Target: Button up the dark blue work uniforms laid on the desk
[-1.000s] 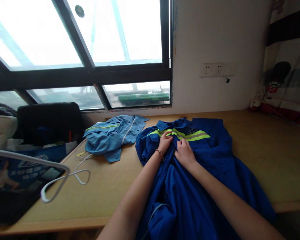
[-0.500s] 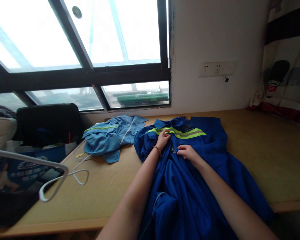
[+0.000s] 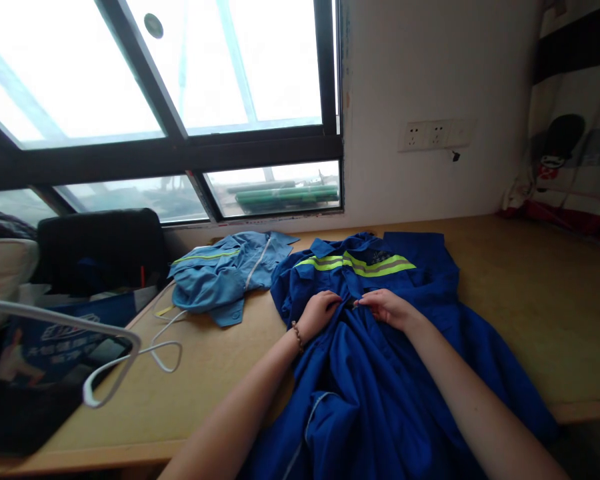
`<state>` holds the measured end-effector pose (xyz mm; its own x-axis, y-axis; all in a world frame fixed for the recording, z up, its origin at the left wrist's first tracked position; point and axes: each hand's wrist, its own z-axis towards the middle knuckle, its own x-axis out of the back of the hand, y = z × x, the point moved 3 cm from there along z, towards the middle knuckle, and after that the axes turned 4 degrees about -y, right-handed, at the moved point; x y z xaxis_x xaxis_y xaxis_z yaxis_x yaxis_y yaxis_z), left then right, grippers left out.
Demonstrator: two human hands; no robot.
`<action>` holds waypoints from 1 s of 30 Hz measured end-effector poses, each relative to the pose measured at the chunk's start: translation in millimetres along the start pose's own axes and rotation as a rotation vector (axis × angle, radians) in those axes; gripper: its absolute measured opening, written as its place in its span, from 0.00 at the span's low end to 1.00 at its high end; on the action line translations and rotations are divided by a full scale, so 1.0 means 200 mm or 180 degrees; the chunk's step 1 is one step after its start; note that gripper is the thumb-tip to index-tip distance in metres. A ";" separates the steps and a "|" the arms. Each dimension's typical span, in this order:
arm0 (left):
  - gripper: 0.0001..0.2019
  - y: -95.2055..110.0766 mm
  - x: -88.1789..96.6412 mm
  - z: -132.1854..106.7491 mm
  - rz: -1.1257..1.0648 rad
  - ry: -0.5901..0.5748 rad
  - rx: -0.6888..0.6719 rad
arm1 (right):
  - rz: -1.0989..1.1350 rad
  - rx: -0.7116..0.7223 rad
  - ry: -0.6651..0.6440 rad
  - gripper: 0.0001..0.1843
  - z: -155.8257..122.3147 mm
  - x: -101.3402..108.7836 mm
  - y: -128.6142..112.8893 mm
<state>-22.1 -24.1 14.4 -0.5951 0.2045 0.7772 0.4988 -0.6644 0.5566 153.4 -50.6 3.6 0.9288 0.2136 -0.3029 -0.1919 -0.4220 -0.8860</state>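
Dark blue coveralls (image 3: 360, 373) lie spread on the wooden table, a yellow-green reflective stripe (image 3: 380, 268) across the chest and the lower part bunched toward me. My left hand (image 3: 317, 315), a beaded bracelet on its wrist, pinches the left edge of the front opening below the stripe. Opposite it, my right hand (image 3: 387, 308) grips the right edge with thumb and fingers. Between the hands a small gap in the cloth shows; what lies inside it is too small to make out.
A light blue work jacket (image 3: 230, 273) lies crumpled on the table (image 3: 205, 380) to the left. A white looped cable (image 3: 115, 393) hangs over the near left. A black bag (image 3: 100, 240) and a blue printed bag (image 3: 60, 340) stand at the left edge. A window and wall sockets (image 3: 437, 135) are behind.
My left hand has come down from the reflective stripe to the opening's edge, level with my right hand. The right hand stays at the opening, with its fingers slightly shifted.
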 end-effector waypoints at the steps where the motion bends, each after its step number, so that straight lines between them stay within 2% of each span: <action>1: 0.10 0.03 0.00 -0.02 0.0179 -0.0004 -0.0108 | 0.0119 0.0029 0.0007 0.05 0.00 0.00 0.00; 6: 0.12 0.14 0.00 -0.05 0.0768 -0.0343 -0.0653 | 0.0619 0.0187 0.0270 0.06 -0.01 0.02 -0.02; 10: 0.18 0.16 -0.03 -0.07 0.0567 -0.0699 -0.0992 | 0.0686 0.0191 0.0416 0.07 0.00 0.02 -0.01; 14: 0.18 0.10 -0.07 -0.06 0.0441 -0.0326 -0.0578 | 0.0787 0.0198 0.0561 0.06 0.01 0.00 0.00; 16: 0.15 0.06 -0.08 -0.05 0.0474 -0.0172 -0.0384 | 0.0764 0.0249 0.0480 0.06 0.00 -0.01 0.00; 20: 0.11 0.03 -0.08 -0.03 0.0262 -0.0248 -0.0228 | 0.0392 0.0579 -0.0269 0.09 -0.05 -0.07 -0.04; 22: 0.09 0.02 -0.07 -0.02 0.0140 -0.0241 -0.0087 | 0.0067 0.0773 -0.0491 0.13 -0.07 -0.09 -0.06; 26: 0.02 0.02 -0.05 -0.02 0.0002 0.0047 0.0115 | -0.0807 0.1165 -0.0238 0.14 -0.05 -0.11 -0.04; 28: 0.04 0.03 -0.02 -0.03 -0.0264 0.0252 0.0242 | -0.1222 0.1372 0.0015 0.13 -0.02 -0.11 -0.02; 30: 0.08 0.04 -0.01 -0.04 -0.0810 0.0338 0.0466 | -0.1581 0.1584 0.0262 0.11 -0.01 -0.10 -0.01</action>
<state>-21.0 -35.2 14.8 -0.7712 0.2695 0.5768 0.4062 -0.4894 0.7717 135.2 -55.7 13.1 0.9613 0.2008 0.1889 0.1568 0.1651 -0.9737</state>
